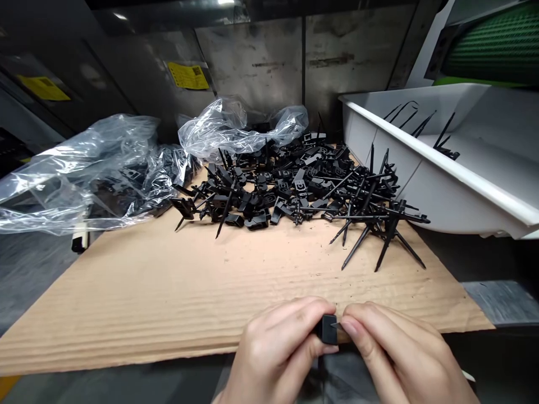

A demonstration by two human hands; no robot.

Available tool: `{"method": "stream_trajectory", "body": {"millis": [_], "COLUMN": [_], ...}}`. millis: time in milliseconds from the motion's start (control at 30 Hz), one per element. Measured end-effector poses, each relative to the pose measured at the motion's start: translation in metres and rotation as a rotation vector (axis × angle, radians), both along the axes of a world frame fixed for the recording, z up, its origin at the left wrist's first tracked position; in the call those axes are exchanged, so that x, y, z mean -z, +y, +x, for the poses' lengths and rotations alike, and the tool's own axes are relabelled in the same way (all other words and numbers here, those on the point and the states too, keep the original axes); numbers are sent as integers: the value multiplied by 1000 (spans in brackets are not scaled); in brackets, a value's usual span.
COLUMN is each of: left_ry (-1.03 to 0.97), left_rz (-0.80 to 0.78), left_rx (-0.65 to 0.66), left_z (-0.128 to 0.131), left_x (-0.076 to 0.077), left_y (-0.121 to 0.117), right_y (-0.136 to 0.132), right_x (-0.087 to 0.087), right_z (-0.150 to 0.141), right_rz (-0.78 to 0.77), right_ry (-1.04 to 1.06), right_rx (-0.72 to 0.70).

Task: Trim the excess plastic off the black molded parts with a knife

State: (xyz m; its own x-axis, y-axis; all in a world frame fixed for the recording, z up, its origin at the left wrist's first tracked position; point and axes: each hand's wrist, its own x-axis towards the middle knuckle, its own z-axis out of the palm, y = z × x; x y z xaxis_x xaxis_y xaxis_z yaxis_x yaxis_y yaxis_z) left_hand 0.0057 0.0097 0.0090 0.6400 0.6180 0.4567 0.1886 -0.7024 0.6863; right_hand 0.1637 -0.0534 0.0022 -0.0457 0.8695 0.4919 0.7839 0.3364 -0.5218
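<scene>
Low in the view, at the front edge of the cardboard sheet (202,280), my left hand (282,348) pinches a small black plastic block (329,329) between thumb and fingers. Close on its right is my right hand (400,353), closed around a thin tool whose pointed blade (336,325) reaches the block's face. Most of that tool is hidden in my fingers; a pale end shows behind the hand. Beyond both hands lies a heap of black plastic parts (290,185), some blocky and some long and spiky.
A clear plastic bag (84,163) with black parts inside lies at the left, and more crumpled film (236,129) sits behind the heap. On the right stands a grey-white bin (421,168) holding a few black spiky pieces. Metal panels (252,56) close off the back.
</scene>
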Motion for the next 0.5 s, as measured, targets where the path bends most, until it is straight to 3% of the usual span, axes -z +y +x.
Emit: {"method": "stream_trajectory", "body": {"millis": [233, 500], "left_ry": [8, -36], "left_rz": [-2, -42], "left_rx": [13, -45], "left_z": [-2, 0], "left_x": [8, 1], "left_y": [1, -2], "right_y": [-2, -7], "right_x": [4, 3], "right_z": [3, 1], "right_rz": [-15, -118], "right_ry": [-45, 55], "right_rx": [-33, -117]}}
